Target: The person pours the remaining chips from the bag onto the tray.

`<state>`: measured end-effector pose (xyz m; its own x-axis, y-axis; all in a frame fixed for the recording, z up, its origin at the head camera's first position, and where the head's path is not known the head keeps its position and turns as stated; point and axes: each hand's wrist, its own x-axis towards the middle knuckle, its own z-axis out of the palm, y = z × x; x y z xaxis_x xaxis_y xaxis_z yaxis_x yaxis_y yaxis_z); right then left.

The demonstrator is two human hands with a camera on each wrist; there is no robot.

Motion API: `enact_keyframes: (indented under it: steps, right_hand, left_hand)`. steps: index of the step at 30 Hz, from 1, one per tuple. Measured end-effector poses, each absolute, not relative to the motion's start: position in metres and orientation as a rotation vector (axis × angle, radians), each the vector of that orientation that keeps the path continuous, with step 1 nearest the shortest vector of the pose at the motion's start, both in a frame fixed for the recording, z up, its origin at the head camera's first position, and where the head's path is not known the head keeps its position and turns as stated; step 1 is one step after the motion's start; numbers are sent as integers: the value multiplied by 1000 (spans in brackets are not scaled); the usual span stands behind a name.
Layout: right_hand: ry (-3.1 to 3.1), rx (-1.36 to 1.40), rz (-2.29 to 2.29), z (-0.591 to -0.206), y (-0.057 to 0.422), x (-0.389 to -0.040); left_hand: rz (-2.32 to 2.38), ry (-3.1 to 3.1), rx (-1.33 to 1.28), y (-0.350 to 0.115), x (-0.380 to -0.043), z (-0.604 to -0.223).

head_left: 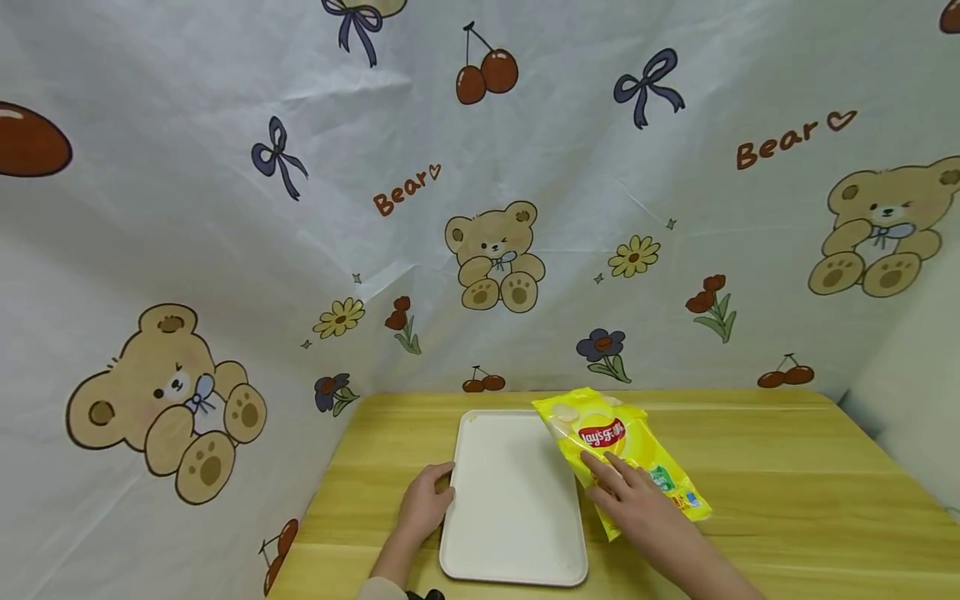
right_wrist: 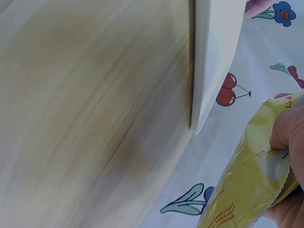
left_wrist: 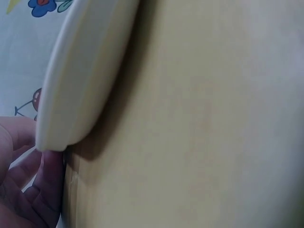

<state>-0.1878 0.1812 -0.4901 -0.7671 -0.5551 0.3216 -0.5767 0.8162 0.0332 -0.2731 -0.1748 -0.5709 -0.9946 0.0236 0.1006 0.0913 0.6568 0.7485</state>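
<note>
A white rectangular tray (head_left: 513, 500) lies on the wooden table, its long side running away from me. At its left edge my left hand (head_left: 426, 504) grips the rim, with the thumb and fingers at the tray's side in the left wrist view. My right hand (head_left: 637, 504) holds a yellow bag of Lay's potato chips (head_left: 637, 433), fingers across its printed front and thumb on the back in the right wrist view. The bag is tilted, off the table, and overlaps the tray's upper right corner in the head view.
The wooden table (head_left: 772, 475) extends to the right of the bag and a little to the left of the tray. A white cloth (head_left: 570, 167) printed with bears, cherries and flowers hangs behind the table and along its left side.
</note>
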Motion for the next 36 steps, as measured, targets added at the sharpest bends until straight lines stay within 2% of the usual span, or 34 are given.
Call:
enact_keyframes:
  steps: [20,36]
  right_hand:
    - [-2671,948,82,-482,149,-193]
    - [-2586,1049,93,-482,137,-190]
  left_hand:
    - [-1606,-2725,-89,-181,-272,-575]
    - [-1608,-2725,-99,-182,-273,-574]
